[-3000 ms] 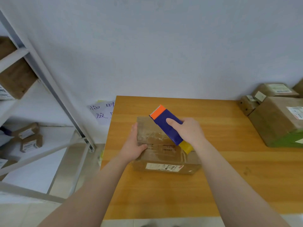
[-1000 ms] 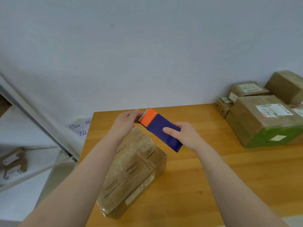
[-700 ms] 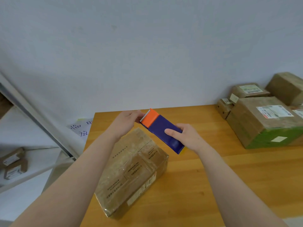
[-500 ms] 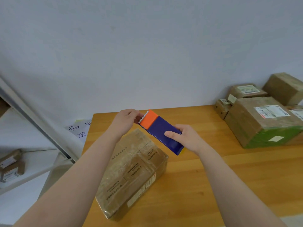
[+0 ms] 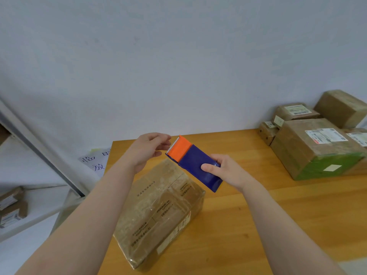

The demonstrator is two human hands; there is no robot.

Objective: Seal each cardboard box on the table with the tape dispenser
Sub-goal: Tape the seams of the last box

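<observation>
Box [image 5: 158,211] newly askew on wooden table [image 5: 278,215] by wall [image 5: 178,66]

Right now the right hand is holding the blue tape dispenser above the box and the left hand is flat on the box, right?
Not quite. The head view shows the left hand in the air, not on the cardboard box, with its fingers by the orange toothed end of the tape dispenser. The right hand does hold it above the box.

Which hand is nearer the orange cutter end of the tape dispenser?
Left. The left hand has its fingertips right beside the orange cutter end of the tape dispenser; the right hand grips the blue body farther back.
</observation>
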